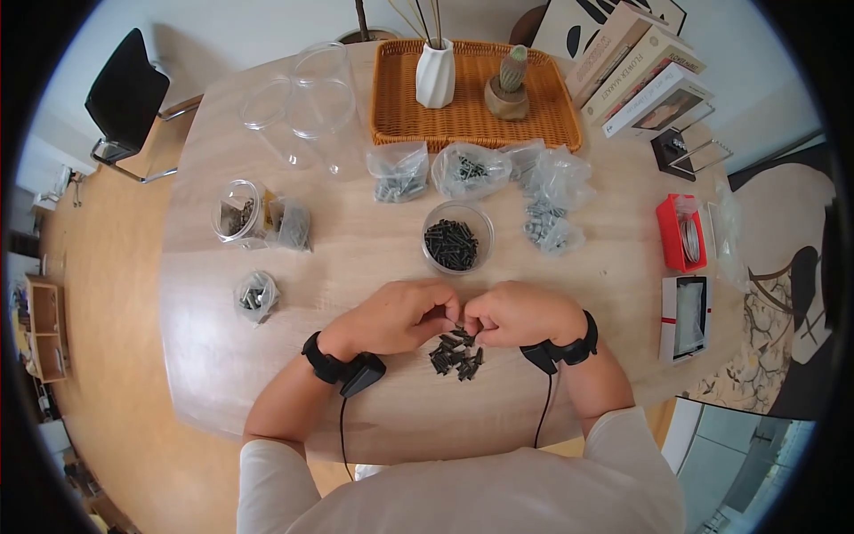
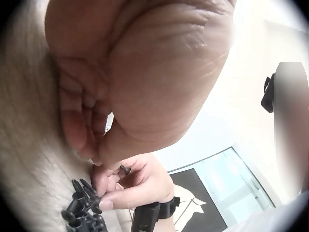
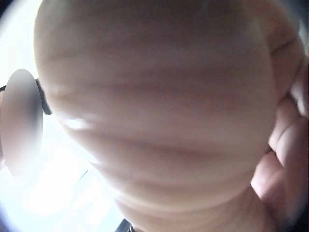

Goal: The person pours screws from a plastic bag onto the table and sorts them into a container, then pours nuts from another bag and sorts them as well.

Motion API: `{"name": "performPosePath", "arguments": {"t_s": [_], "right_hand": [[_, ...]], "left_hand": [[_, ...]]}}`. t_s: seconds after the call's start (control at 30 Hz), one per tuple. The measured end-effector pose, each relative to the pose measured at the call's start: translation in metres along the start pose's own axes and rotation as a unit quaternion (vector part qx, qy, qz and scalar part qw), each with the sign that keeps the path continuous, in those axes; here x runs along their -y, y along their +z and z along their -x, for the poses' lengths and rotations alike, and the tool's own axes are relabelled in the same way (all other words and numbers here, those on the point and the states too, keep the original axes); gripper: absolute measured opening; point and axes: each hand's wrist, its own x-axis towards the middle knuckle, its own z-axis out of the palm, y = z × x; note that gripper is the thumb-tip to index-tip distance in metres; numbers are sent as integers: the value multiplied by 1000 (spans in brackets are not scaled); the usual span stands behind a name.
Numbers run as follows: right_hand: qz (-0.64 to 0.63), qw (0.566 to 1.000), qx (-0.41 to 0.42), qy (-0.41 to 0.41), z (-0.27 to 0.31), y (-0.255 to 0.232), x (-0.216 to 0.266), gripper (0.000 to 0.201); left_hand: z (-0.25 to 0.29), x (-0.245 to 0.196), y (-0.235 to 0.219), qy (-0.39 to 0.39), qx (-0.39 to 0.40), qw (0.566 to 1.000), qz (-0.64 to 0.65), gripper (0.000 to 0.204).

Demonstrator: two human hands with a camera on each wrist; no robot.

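Note:
Both hands meet over a small pile of black screws [image 1: 455, 356] near the table's front edge. My left hand [image 1: 400, 313] bends its thumb and fingers together above the pile; in the left wrist view its fingertips come right up to the right hand's fingers. I cannot tell whether a screw is between them. The right hand [image 1: 527, 313] curls its fingers around a black screw [image 2: 125, 169], whose end sticks out, while its thumb reaches down beside the pile. In the right wrist view the palm hides the work. Behind the hands stands a round clear tub [image 1: 486, 233] of black screws.
Bags of hardware, such as the clear bag [image 1: 398, 173], lie along the wicker tray [image 1: 382, 98]. Clear containers [image 1: 320, 107] stand back left. At left are a jar [image 1: 238, 212] and a small cup of metal parts [image 1: 256, 296]. A red box [image 1: 681, 233] sits at right.

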Motion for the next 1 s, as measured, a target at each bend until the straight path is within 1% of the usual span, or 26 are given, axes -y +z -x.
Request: {"name": "performPosePath", "arguments": {"t_s": [0.07, 0.1, 0.17, 0.2, 0.27, 0.3, 0.33, 0.37, 0.4, 0.43, 0.47, 0.5, 0.53, 0.57, 0.6, 0.67, 0.7, 0.73, 0.8, 0.83, 0.87, 0.93, 0.97, 1.0], "right_hand": [[5, 1000, 0, 1, 0, 1, -1, 18], [2, 1000, -1, -7, -1, 1, -3, 17], [-4, 1000, -6, -13, 0, 1, -6, 16], [-17, 1000, -4, -16, 0, 0, -7, 16], [-37, 999, -12, -16, 0, -2, -8, 15], [-66, 998, 16, 16, -1, -5, -6, 15], [-95, 993, 45, 47, 0, -8, -4, 15], [-100, 993, 36, 45, 0, -10, -2, 15], [-104, 992, 51, 50, 0, -12, 1, 15], [-109, 990, 66, 55, 0, -13, 2, 15], [-114, 990, 59, 51, 0, -12, 0, 15], [-125, 990, 59, 41, 0, -11, -3, 14], [-135, 988, 61, 31, 0, -10, -5, 14], [-137, 988, 58, 29, 0, -10, -6, 14], [-145, 987, 58, 25, 1, -10, -7, 14], [-151, 987, 59, 20, 1, -10, -7, 14], [-150, 987, 59, 16, 0, -11, -6, 14], [-149, 987, 59, 12, 0, -11, -6, 14], [-149, 987, 59, 14, 0, -10, -7, 14], [-152, 987, 58, 18, 0, -9, -7, 15], [-153, 986, 59, 18, 0, -9, -8, 15], [-168, 984, 51, 21, 1, -8, -9, 14], [-169, 984, 53, 21, 0, -8, -9, 14], [-164, 984, 58, 23, -1, -9, -8, 14]], "left_hand": [[-1, -4, -3, -65, 28, 997, 29, 15], [-1, -4, -2, -64, 32, 997, 27, 15], [0, -2, 1, -93, 30, 992, 77, 17], [0, -2, 1, -92, 36, 992, 76, 17], [1, -2, 1, -111, 37, 986, 123, 18], [1, -4, -1, -110, 47, 986, 119, 18], [2, -8, -2, -115, 53, 981, 144, 18], [2, -14, -4, -120, 58, 977, 168, 19], [3, -23, -6, -121, 66, 977, 162, 19], [5, -34, -7, -86, 29, 986, 141, 19], [6, -44, -9, -50, -8, 992, 120, 19], [6, -51, -11, -52, -2, 992, 115, 19], [7, -57, -12, -10, -82, 995, 47, 20], [6, -61, -12, 32, -163, 986, -20, 22], [5, -61, -12, 33, -162, 986, -23, 22], [-3, -57, -13, 72, -289, 951, -79, 30], [-6, -54, -12, 63, -316, 943, -83, 36], [-11, -53, -12, 64, -317, 942, -84, 36], [-20, -53, -10, 107, -426, 889, -132, 38], [-20, -51, -9, 127, -448, 876, -126, 34], [-16, -51, -10, 126, -448, 876, -125, 34], [-5, -52, -14, 156, -357, 902, -187, 31], [-3, -60, -17, 152, -283, 928, -187, 20], [-1, -60, -15, 150, -284, 929, -186, 20]]}}
